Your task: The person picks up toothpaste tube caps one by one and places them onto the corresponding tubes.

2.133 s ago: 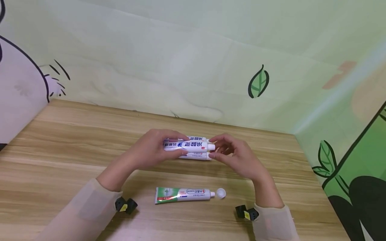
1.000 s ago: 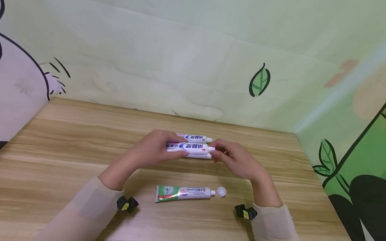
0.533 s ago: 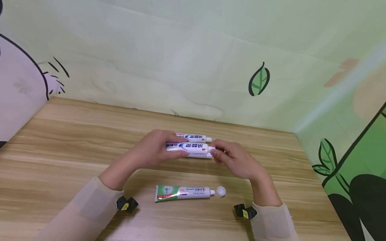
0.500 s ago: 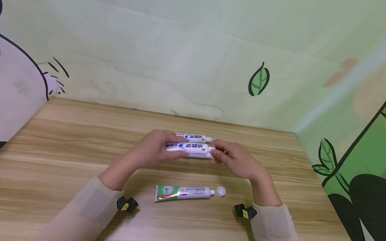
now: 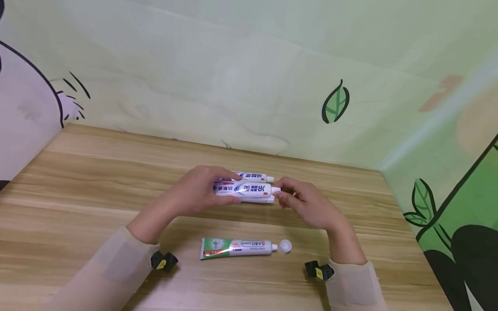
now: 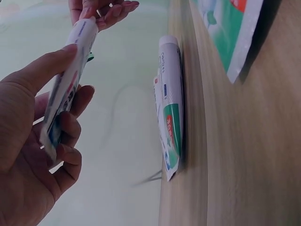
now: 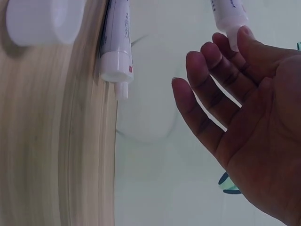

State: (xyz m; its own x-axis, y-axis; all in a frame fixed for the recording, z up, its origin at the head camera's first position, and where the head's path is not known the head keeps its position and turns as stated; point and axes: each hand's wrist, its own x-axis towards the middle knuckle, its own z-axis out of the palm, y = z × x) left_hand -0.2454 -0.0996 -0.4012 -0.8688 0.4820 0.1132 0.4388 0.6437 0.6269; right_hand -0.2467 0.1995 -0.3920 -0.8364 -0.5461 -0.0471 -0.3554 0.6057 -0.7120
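My left hand [image 5: 196,190] grips a white toothpaste tube [image 5: 249,190] with blue lettering, thumb on the near side and fingers on the far side. The left wrist view shows this tube [image 6: 70,80] lifted off the table. At its right end, the thumb and index finger of my right hand [image 5: 305,201] pinch the narrow white cap [image 7: 233,38]; the other fingers are loosely bent. Behind the held tube lies a similar toothpaste tube [image 5: 254,177]. Another tube [image 5: 260,200] lies partly hidden just below it; the left wrist view shows green on its tail.
Closer to me, a green and white toothpaste tube [image 5: 241,248] lies on the wooden table [image 5: 116,185], its bare nozzle pointing right. A round white cap [image 5: 285,246] sits beside that nozzle. A printed cloth wall [image 5: 233,86] rises along the table's back edge.
My right hand was at the tube's end with fingers apart, then closed on the cap. The held tube has since turned slightly and moved a little up and right.
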